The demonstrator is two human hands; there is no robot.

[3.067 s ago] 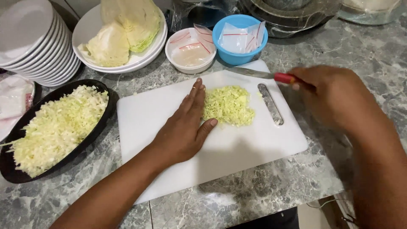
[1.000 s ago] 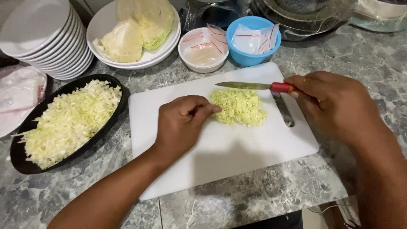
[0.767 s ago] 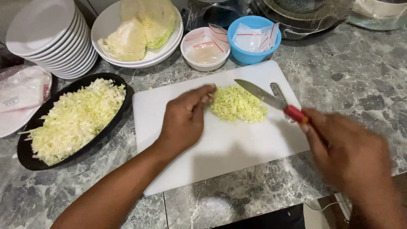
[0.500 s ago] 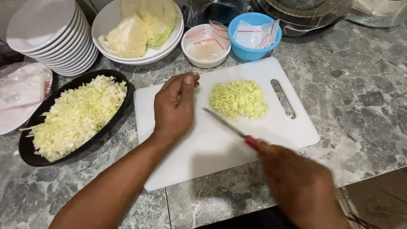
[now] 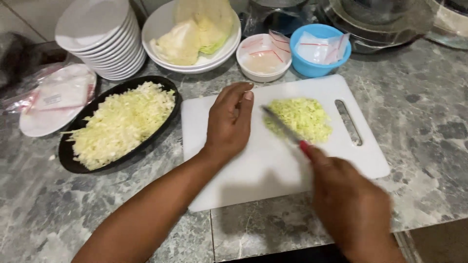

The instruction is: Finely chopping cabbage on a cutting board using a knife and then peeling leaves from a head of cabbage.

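A small pile of chopped cabbage (image 5: 301,118) lies on the white cutting board (image 5: 253,175). My left hand (image 5: 229,124) rests flat on the board just left of the pile, fingers together and holding nothing. My right hand (image 5: 351,204), blurred, grips a red-handled knife (image 5: 285,130). The blade points up-left and its tip meets the pile's left edge.
A black oval dish (image 5: 68,156) heaped with chopped cabbage sits left of the board. Behind are a stack of white plates (image 5: 100,41), a white plate (image 5: 156,29) of cabbage pieces, a small white bowl (image 5: 263,61), a blue bowl (image 5: 319,51) with sachets, and a bagged plate (image 5: 53,100) at far left.
My right hand carried the knife from the pile's far side around to the near side. The blade now reaches the pile's left edge. My left hand slid left, off the cabbage.
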